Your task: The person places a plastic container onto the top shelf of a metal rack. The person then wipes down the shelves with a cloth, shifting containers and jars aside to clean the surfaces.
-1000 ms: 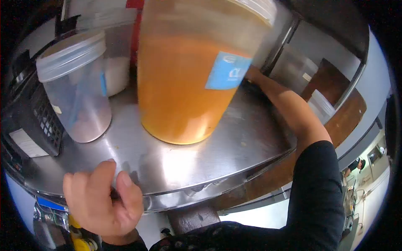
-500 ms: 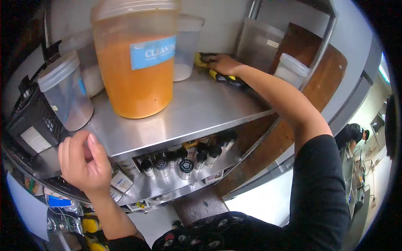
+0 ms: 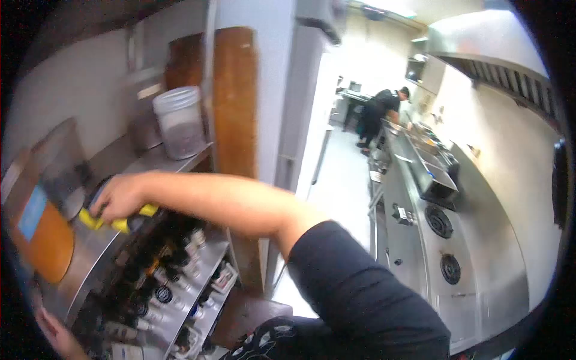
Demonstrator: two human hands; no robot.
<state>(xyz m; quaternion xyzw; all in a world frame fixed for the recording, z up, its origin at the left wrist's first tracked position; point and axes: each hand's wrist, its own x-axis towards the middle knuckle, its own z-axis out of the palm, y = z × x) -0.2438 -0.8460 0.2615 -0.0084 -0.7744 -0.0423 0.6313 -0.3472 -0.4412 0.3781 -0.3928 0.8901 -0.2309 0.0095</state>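
My right hand (image 3: 122, 195) reaches to the left over the upper steel shelf (image 3: 90, 243), its fingers closed around a yellow and black object (image 3: 121, 225). Motion blur and the fingers hide what kind of object it is. To its left stands a large tub of orange contents (image 3: 49, 249) with a blue label, partly cut off by the view's dark edge. A clear tub with a white lid (image 3: 182, 129) is on the shelf beyond my forearm. At the lower left edge, only part of my left hand (image 3: 53, 329) shows, blurred, with its fingers hidden.
Below, a lower shelf (image 3: 207, 255) holds several dark-lidded shakers. A brown wooden board (image 3: 237, 102) stands upright behind the shelf post. On the right runs a steel counter (image 3: 414, 240) with burners (image 3: 441, 222). A co-worker (image 3: 381, 114) bends over the counter farther back.
The view has swung right, bringing the counter and co-worker into fuller view. My right hand now has the yellow and black object nearer the shelf's front edge. My left hand has slipped mostly out of view.
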